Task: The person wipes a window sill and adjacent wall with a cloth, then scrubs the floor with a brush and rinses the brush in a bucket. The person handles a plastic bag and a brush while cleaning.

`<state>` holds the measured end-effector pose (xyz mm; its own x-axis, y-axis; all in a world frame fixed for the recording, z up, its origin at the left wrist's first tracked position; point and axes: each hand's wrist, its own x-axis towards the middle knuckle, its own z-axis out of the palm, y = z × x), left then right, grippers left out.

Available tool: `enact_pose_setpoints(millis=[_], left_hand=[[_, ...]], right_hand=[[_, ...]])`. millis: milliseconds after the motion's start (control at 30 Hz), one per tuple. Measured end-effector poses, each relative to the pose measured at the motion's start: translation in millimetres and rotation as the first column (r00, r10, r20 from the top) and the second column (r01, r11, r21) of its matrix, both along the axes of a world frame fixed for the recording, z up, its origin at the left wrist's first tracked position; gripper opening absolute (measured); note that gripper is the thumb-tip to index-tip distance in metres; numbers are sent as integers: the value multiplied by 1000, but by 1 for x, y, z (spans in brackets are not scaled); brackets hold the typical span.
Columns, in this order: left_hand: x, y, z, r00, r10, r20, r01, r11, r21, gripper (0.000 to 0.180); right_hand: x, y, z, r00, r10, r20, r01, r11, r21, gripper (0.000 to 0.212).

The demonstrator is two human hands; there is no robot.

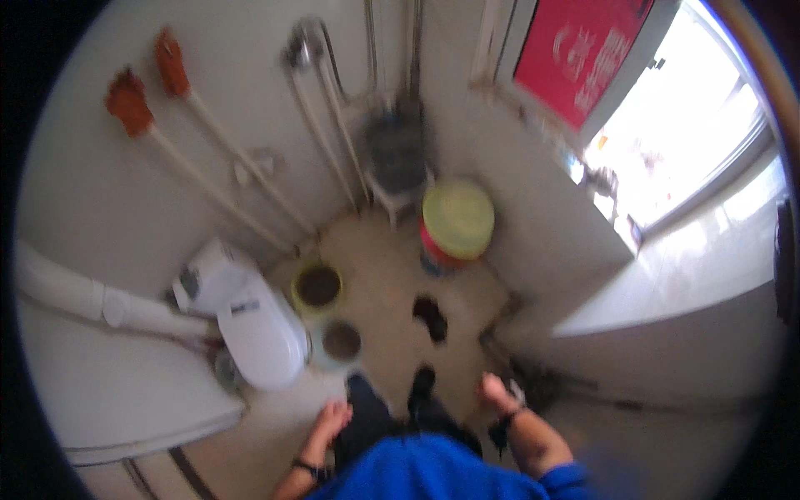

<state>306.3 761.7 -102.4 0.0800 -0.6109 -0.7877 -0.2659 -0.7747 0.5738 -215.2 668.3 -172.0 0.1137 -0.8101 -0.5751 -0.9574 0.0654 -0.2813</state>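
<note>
Hanging either side of dark trousers (367,410): left hand (335,416), right hand (497,392).

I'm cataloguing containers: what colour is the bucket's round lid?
The round lid is pale yellow-green, seen in the head view.

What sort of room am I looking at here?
Probably a bathroom: there's a white toilet with its lid down, a thick white pipe beside it, and a yellow-lidded bucket on the floor.
</note>
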Motion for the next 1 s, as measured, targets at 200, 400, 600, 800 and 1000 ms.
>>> enact_pose_setpoints(millis=[200, 400, 600, 800, 1000], left_hand=[[-20, -27, 11, 985, 122, -123, -119, 992, 34, 33], [-5, -81, 24, 974, 56, -220, -53, 998, 24, 32], [23, -129, 8, 946, 130, -298, -108, 990, 88, 32], [2, -173, -3, 933, 185, -308, -159, 982, 106, 32], [-45, -163, -36, 918, 323, -231, -280, 939, 199, 33]], right_hand=[[34, 20, 32, 966, -245, 84, 238, 968, 84, 31], [71, 29, 53, 976, -217, -13, 213, 944, 251, 32], [137, 11, 36, 948, -317, 30, 291, 900, 324, 34], [182, -56, 8, 956, -256, 141, 200, 925, 324, 36], [162, -140, -92, 999, -32, 34, 14, 905, 424, 37]])
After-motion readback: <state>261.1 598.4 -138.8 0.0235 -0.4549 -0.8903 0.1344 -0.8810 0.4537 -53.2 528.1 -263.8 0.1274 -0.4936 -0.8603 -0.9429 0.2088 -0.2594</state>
